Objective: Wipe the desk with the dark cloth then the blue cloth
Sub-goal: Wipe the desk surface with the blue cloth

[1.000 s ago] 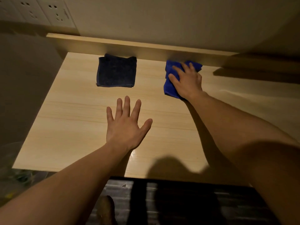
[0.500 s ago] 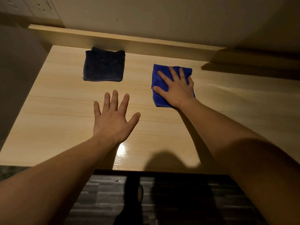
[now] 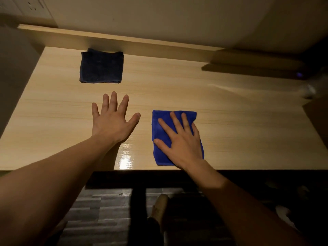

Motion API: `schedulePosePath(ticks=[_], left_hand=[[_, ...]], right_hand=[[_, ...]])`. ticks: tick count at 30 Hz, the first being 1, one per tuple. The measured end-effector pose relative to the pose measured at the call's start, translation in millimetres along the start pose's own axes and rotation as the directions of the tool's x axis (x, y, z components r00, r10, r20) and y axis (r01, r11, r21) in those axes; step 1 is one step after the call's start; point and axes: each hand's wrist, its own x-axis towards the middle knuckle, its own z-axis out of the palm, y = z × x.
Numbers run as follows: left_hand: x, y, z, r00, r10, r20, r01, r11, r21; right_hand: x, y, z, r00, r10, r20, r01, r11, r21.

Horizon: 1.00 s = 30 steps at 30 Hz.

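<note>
The blue cloth (image 3: 160,128) lies folded at the lower centre-right of the frame, near the front edge of the desk (image 3: 239,125). The right hand (image 3: 182,142) presses flat on it, fingers spread and straight, gripping nothing. The left hand (image 3: 112,119) rests just left of it, fingers splayed wide, apparently touching the bare wood, though the dim light makes contact hard to judge. The dark cloth (image 3: 101,68) sits folded at the upper left, against the back ledge.
</note>
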Motion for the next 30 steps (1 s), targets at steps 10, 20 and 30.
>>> schedulePosePath(ticks=[10, 20, 30], left_hand=[[-2, -1, -1, 1.0, 0.008, 0.003, -0.007, 1.0, -0.013], [-10, 77, -13, 0.967, 0.224, -0.119, -0.246, 0.945, -0.218], [12, 126, 17, 0.986, 0.165, 0.009, -0.163, 0.982, -0.092]], right_hand=[[-83, -7, 18, 0.998, -0.017, -0.057, 0.03, 0.973, 0.23], [-37, 39, -68, 0.946, 0.234, -0.224, -0.011, 0.716, 0.698], [156, 109, -74, 0.96, 0.111, -0.256, -0.063, 0.98, 0.189]])
